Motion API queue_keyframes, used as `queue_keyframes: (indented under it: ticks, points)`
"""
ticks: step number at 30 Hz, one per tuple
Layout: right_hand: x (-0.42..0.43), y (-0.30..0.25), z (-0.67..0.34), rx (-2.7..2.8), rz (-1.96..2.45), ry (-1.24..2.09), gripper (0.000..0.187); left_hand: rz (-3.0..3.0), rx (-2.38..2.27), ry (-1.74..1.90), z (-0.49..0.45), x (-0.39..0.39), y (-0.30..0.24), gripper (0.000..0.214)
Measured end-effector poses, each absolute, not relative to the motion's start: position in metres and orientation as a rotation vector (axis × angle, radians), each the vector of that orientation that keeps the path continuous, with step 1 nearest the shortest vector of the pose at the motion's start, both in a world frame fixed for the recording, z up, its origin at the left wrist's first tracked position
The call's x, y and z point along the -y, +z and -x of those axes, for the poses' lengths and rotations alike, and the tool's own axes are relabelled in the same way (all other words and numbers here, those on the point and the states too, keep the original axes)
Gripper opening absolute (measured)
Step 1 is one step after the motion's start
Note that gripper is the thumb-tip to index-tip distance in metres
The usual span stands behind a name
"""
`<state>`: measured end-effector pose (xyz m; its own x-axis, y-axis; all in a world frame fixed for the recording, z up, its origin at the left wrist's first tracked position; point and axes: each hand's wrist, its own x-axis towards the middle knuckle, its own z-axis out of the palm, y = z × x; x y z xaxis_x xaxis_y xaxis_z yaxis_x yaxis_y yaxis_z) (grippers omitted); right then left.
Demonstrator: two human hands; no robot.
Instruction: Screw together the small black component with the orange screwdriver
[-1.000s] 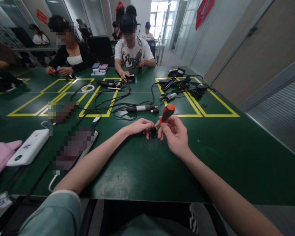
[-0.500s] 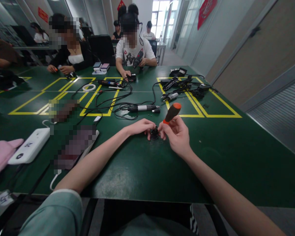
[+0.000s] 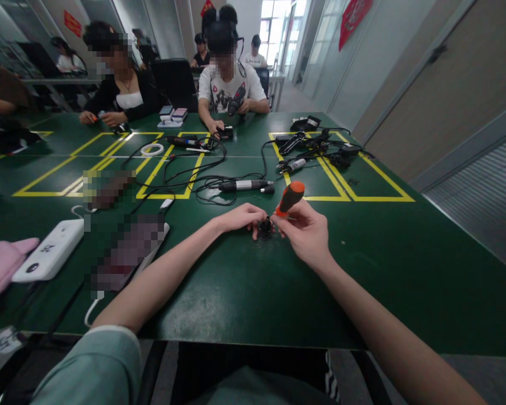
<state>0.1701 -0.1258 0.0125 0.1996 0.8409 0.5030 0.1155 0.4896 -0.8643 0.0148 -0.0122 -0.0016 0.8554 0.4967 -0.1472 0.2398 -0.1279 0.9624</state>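
Observation:
A small black round part (image 3: 264, 228) rests on the green table (image 3: 244, 292) in front of me. My left hand (image 3: 240, 216) is curled over it, fingertips holding its left side. My right hand (image 3: 306, 230) grips a screwdriver with a black and orange handle (image 3: 290, 198); the handle tilts up and to the right, and the tip points down into the black part. The shaft is mostly hidden by my fingers.
A white device (image 3: 50, 256) and a pink cloth (image 3: 0, 267) lie at the left. Cables and a soldering iron (image 3: 242, 185) lie just beyond my hands. More tools (image 3: 307, 149) sit in the yellow-marked square. Two people work at the table's far side.
The screwdriver handle has swung slightly, out to the right and then back to the left and lower. My left hand has stayed on the black part.

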Motion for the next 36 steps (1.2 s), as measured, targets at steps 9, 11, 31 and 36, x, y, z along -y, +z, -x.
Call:
queue_keyframes:
  ticks: [9, 11, 31, 36]
  points:
    - [0.1252, 0.0116, -0.1722, 1.228, 0.987, 0.516, 0.035, -1.705, -0.580, 0.245, -0.0156, 0.0112, -0.0034, 0.025]
    - [0.1259, 0.0120, -0.1721, 1.241, 0.975, 0.509, 0.034, -1.707, -0.579, 0.247, -0.0150, 0.0114, -0.0028, 0.024]
    - [0.1249, 0.0075, -0.1727, 1.245, 0.987, 0.584, 0.036, -1.711, -0.567, 0.218, -0.0156, 0.0143, 0.0032, 0.025]
    - [0.1245, 0.0100, -0.1732, 1.232, 1.009, 0.506, 0.032, -1.719, -0.575, 0.212, -0.0159, 0.0143, 0.0032, 0.027]
